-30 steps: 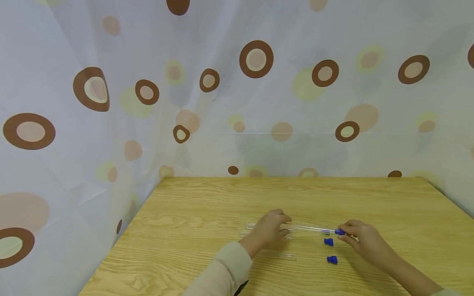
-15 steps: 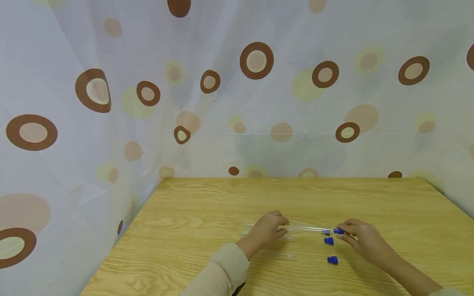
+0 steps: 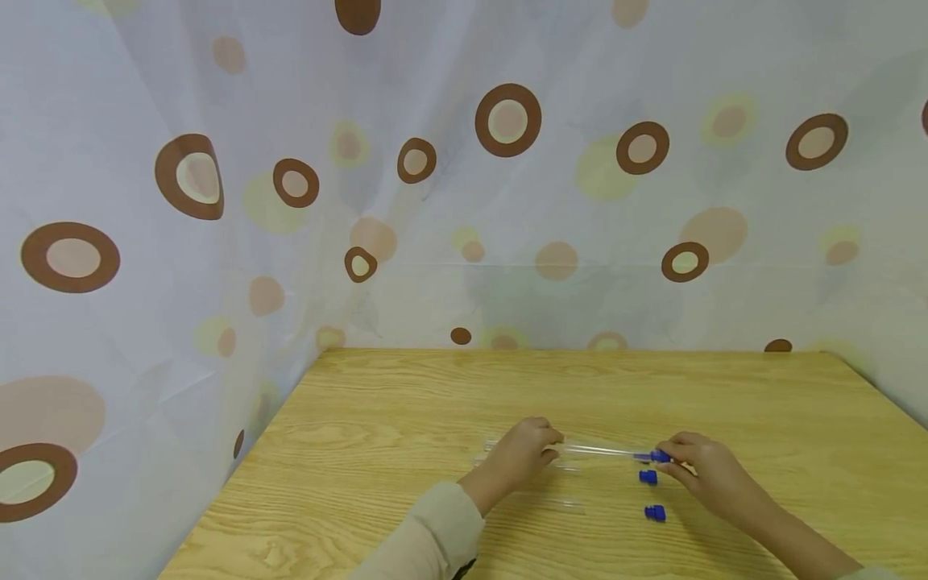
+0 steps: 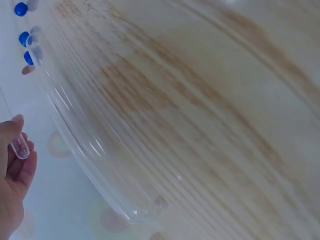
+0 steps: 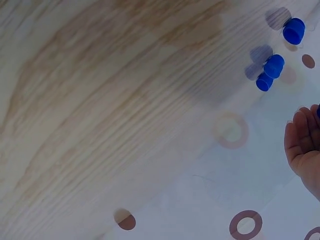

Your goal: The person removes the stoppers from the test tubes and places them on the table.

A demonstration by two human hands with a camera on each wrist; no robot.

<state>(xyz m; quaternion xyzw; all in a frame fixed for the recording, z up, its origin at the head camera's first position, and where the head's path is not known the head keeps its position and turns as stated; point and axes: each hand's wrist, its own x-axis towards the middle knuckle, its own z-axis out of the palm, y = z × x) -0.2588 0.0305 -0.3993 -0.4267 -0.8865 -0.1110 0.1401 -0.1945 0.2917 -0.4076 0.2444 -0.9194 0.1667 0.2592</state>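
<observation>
My left hand [image 3: 518, 455] holds a clear test tube [image 3: 598, 449] above the table, gripping it near its rounded end, which pokes out between the fingers in the left wrist view. At the tube's other end my right hand [image 3: 714, 475] pinches a blue cap [image 3: 660, 457] at the mouth. How deep the cap sits in the tube is too small to tell. In the right wrist view only a sliver of that cap shows at the edge beside my curled fingers. Beneath, several loose clear tubes [image 4: 80, 125] lie side by side, partly hidden by my left arm in the head view.
Loose blue caps lie on the wooden table [image 3: 406, 387] near my right hand: a front cap [image 3: 656, 513], a middle cap [image 3: 648, 477] and a third cap [image 5: 264, 81] partly behind the held tube. A patterned curtain [image 3: 507, 242] hangs along the table's back and sides.
Both hands have shifted slightly left together with the capped tube, their grips looking the same. The loose caps and tubes stay put; the head view has moved a little.
</observation>
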